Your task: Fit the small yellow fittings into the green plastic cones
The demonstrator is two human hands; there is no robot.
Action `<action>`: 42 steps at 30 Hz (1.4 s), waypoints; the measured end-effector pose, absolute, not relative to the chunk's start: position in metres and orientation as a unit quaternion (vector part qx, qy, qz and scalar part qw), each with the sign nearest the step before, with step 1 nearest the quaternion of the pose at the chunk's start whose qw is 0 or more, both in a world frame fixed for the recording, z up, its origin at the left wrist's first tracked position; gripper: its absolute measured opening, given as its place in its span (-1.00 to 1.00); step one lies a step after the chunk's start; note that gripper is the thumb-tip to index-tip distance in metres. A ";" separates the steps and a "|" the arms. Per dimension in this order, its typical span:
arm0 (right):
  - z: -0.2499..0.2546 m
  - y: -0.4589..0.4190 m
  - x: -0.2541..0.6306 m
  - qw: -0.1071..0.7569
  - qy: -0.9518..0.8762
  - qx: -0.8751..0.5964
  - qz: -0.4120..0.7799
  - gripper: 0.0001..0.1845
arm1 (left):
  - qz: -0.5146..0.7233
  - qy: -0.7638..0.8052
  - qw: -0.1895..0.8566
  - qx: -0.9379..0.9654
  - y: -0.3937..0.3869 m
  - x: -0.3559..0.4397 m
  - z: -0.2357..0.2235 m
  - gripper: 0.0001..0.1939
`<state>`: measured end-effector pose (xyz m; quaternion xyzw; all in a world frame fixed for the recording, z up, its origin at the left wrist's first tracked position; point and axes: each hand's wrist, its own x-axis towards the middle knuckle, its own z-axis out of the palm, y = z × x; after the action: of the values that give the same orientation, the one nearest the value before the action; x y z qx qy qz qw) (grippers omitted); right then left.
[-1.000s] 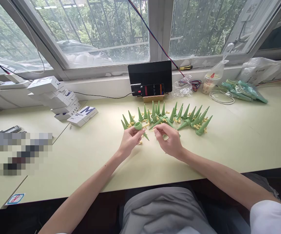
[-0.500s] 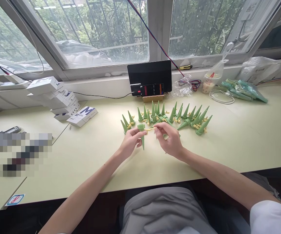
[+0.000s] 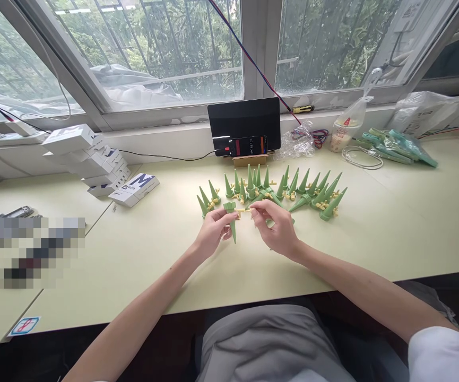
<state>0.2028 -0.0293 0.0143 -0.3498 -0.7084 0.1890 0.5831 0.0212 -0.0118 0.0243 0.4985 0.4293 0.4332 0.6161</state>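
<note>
My left hand (image 3: 212, 232) is closed round a green plant watering spike (image 3: 232, 229), its tip down and its wider cap on top. From the spike's side a small yellow valve piece (image 3: 242, 210) sticks out to the right. My right hand (image 3: 276, 225) pinches the far end of that yellow piece between thumb and fingers. Beyond my hands, several more green spikes (image 3: 250, 183) with yellow pieces stand or lie in a loose row on the table. Some are partly hidden behind my right hand.
The pale yellow table (image 3: 141, 265) runs along the windows. White boxes (image 3: 94, 159) are stacked at the left, with one flat box (image 3: 135, 189) beside them. A dark tablet (image 3: 245, 119) and a phone (image 3: 249, 146) stand behind the spikes. Plastic-wrapped green parts (image 3: 400, 147) lie at the right.
Almost nothing differs. The spike in my left hand has shifted very slightly left, and both hands keep the same grip.
</note>
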 end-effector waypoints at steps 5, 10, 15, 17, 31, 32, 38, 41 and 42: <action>0.015 -0.030 0.203 0.581 -0.714 -0.347 0.182 -0.86 | 0.433 0.438 0.613 0.494 -0.012 0.022 0.024 -0.71; 0.015 -0.029 0.203 0.579 -0.717 -0.344 0.180 -0.86 | 0.432 0.444 0.606 0.500 -0.011 0.022 0.022 -0.70; 0.016 -0.029 0.203 0.570 -0.723 -0.346 0.181 -0.86 | 0.414 0.453 0.603 0.511 -0.011 0.022 0.020 -0.69; 0.016 -0.030 0.203 0.566 -0.729 -0.340 0.180 -0.87 | 0.402 0.452 0.598 0.526 -0.012 0.022 0.020 -0.69; 0.014 -0.029 0.203 0.547 -0.748 -0.335 0.171 -0.89 | 0.309 0.408 0.590 0.624 -0.020 0.025 0.023 -0.66; 0.014 -0.029 0.203 0.549 -0.745 -0.336 0.174 -0.88 | 0.312 0.408 0.589 0.624 -0.019 0.024 0.023 -0.65; 0.012 -0.027 0.203 0.541 -0.748 -0.335 0.187 -0.88 | 0.318 0.395 0.586 0.632 -0.017 0.023 0.024 -0.65; 0.011 -0.027 0.202 0.539 -0.750 -0.334 0.188 -0.87 | 0.319 0.396 0.591 0.626 -0.017 0.023 0.021 -0.66; 0.010 -0.027 0.202 0.540 -0.749 -0.335 0.188 -0.87 | 0.320 0.395 0.593 0.625 -0.016 0.023 0.020 -0.66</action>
<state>0.2020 -0.0273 0.0105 -0.3346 -0.7488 0.1880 0.5404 0.0225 -0.0164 0.0204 0.6249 0.3947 0.3203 0.5926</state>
